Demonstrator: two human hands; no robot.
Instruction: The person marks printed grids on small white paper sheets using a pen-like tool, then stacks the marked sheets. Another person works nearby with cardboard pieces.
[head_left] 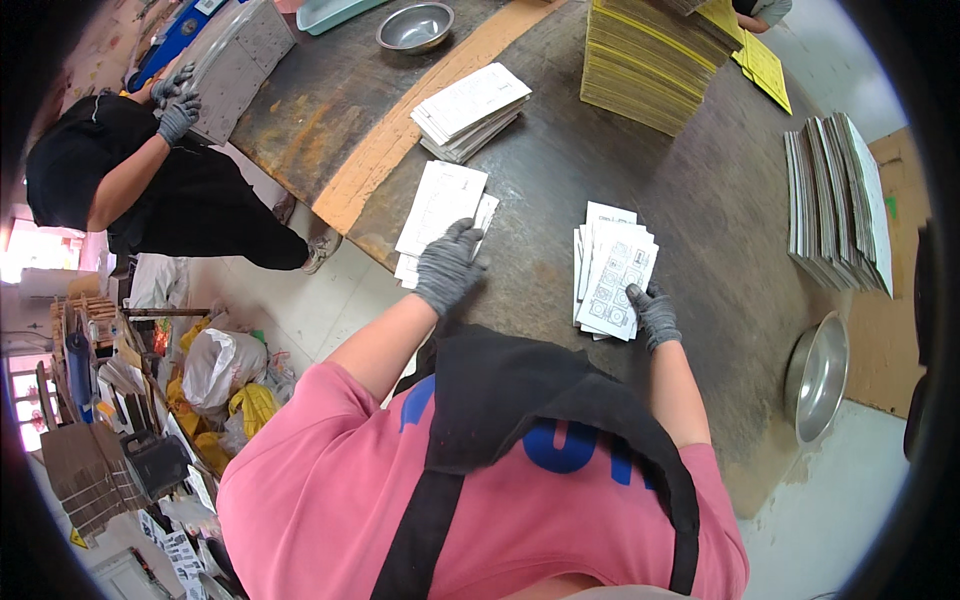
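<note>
Both my hands wear grey knit gloves. My left hand (pixel 450 268) lies over the lower right edge of a small pile of white printed sheets (pixel 440 205), fingers stretched out and thumb apart. My right hand (pixel 655 316) grips the lower right edge of a second uneven pile of white printed sheets (pixel 610 270), its thumb on top. Line drawings show on that pile's top sheet. Beyond my left hand, a thicker stack of white printed sheets (pixel 470 105) rests on the dark worktable (pixel 530 200).
A tall stack of yellow-edged boards (pixel 645 70) stands at the back. Grey-white boards (pixel 835 200) stand at the right, near a metal bowl (pixel 818 378). Another metal bowl (pixel 415 28) is at the back left. A gloved co-worker in black (pixel 150 180) works at the left.
</note>
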